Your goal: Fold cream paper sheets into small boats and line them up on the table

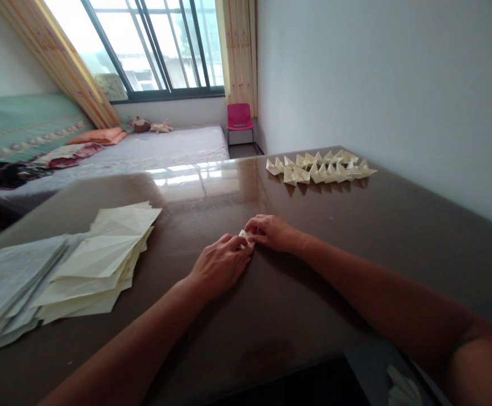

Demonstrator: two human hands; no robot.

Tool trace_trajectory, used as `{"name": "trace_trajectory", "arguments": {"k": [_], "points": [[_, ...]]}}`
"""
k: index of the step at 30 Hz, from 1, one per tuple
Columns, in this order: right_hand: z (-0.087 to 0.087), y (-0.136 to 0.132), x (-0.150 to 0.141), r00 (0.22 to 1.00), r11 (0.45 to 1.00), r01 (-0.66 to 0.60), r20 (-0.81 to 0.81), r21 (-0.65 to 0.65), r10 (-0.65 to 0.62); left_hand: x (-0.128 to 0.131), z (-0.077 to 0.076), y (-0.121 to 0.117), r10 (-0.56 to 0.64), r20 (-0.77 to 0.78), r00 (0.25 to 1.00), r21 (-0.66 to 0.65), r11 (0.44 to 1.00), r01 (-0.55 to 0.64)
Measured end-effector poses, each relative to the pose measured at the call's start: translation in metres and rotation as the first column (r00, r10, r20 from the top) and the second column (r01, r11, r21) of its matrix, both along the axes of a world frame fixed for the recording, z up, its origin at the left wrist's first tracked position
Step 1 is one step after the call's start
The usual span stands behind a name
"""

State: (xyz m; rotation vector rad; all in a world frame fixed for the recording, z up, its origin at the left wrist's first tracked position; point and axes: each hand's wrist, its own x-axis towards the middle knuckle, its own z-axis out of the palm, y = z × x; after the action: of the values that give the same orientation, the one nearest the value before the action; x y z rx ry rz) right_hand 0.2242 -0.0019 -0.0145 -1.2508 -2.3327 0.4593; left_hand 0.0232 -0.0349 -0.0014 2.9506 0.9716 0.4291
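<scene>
Both hands pinch the small folded paper (242,233) between bent fingers, left hand (223,262) on its near side and right hand (273,232) at its far right edge; the fingertips hide most of it. It sits low over the middle of the brown table (195,225). An uneven pull between the hands could skew a crease or tear the thin paper, and the glossy tabletop, offering little friction, might let it slip. To the left, matte cream sheets (106,248), flat, angular and crossed by crease lines, lie in an untidy fan against greyish sheets (17,270); a brush of the left forearm could slide them apart. Farther off at the right, stiff-looking pointed folded pieces (322,173) stand clustered in rows, and a careless reach could knock some over. Beyond are a bed (178,144) with a pale cover and a smooth pink chair (240,117).
</scene>
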Motion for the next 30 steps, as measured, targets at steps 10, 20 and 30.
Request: {"name": "trace_trajectory", "arguments": {"k": [10,20,30], "points": [[0.013,-0.026,-0.011,0.862,0.969,-0.121,0.508,0.214,-0.005,0.008,0.005,-0.016,0.02,-0.184,0.983,0.055,0.998,-0.01],[0.017,-0.037,-0.013,0.839,0.976,-0.107,0.544,0.19,-0.014,-0.009,0.007,0.003,-0.055,0.018,0.998,-0.1,0.993,0.056],[0.032,-0.063,-0.02,0.817,0.967,-0.214,0.568,0.14,0.099,-0.012,-0.005,0.016,0.115,0.123,0.986,-0.076,0.991,-0.106]]}}
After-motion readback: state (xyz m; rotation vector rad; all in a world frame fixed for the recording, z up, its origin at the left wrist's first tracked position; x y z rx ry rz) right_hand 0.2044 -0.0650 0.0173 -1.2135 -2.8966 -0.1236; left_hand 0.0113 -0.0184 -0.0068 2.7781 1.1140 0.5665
